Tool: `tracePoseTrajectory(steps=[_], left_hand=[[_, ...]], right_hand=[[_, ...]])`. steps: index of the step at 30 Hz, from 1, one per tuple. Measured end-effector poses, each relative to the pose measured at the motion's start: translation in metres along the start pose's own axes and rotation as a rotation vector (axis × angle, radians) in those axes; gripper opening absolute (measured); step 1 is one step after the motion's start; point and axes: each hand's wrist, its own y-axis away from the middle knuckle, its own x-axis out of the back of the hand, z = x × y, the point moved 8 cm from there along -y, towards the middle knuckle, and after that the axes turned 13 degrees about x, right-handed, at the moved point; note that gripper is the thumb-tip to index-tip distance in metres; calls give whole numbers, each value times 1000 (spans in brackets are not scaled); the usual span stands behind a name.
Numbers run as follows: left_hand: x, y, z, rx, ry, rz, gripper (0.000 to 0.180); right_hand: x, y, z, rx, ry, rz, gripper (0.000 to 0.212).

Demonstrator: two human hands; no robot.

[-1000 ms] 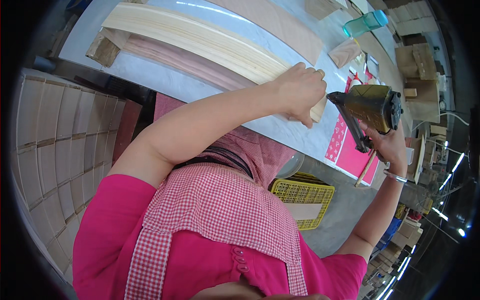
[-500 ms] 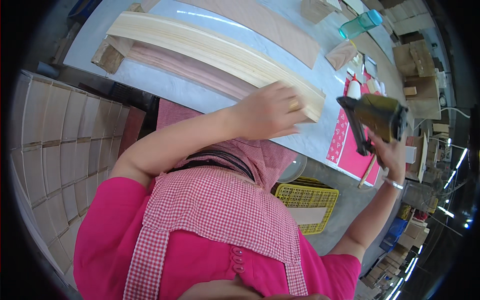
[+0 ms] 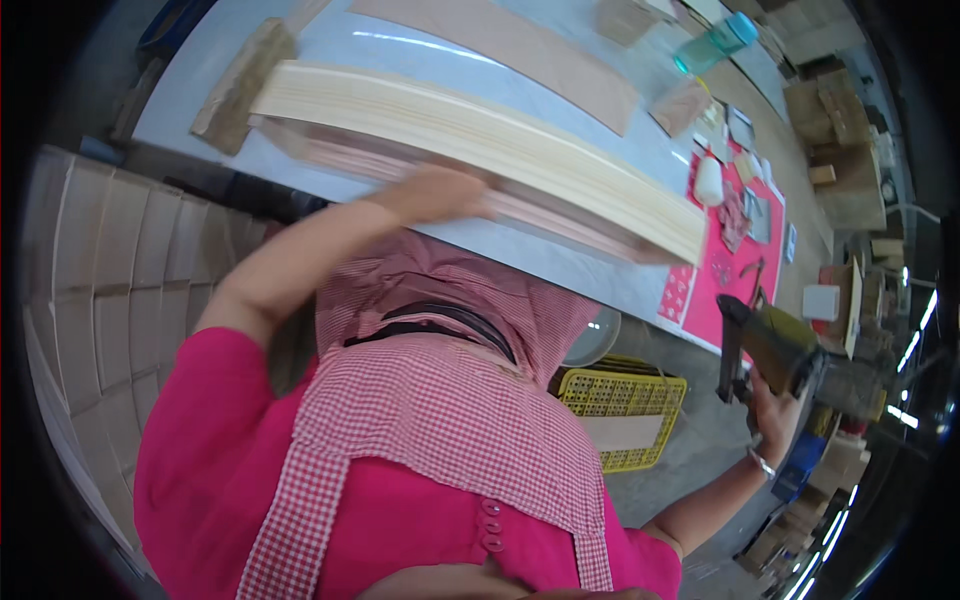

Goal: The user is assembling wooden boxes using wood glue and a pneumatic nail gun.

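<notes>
A long, shallow wooden box frame (image 3: 480, 130) lies on the white table, its pale upper board facing me and a pinkish board (image 3: 575, 222) along its lower side. My left hand (image 3: 445, 194) is at the near side of this frame, smeared by motion, so its fingers and any contact cannot be made out. Off to the right, my right hand (image 3: 775, 415) grips a dark pneumatic nail gun (image 3: 778, 342) by its handle, held beyond the table edge and apart from the frame.
A rough wood block (image 3: 245, 85) lies by the frame's left end. Farther back are a flat board (image 3: 530, 55) and a teal bottle (image 3: 715, 45). A white glue bottle (image 3: 709, 180) rests on a pink mat (image 3: 700, 315). Yellow crates (image 3: 620, 405) stand below; stacked boards (image 3: 130, 290) rise at left.
The frame has shifted to the right, leaving the wood block at its left end more exposed. My left hand has moved left along it. My right hand has lowered the nail gun toward me.
</notes>
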Motion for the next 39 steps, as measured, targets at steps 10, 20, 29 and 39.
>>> tracePoseTrajectory(steps=[10,20,29,39], left_hand=[[11,54,167,-724,466,207,32],[104,90,-92,-315,865,458,84],[85,35,-70,-538,1091,357,98],[84,25,-65,-650,1200,335,90]], right_hand=[[7,-14,-6,182,24,-8,39],[-44,-67,-130,210,289,-230,75],[-103,-136,-225,540,304,-206,44],[-187,-144,-299,424,319,-479,60]])
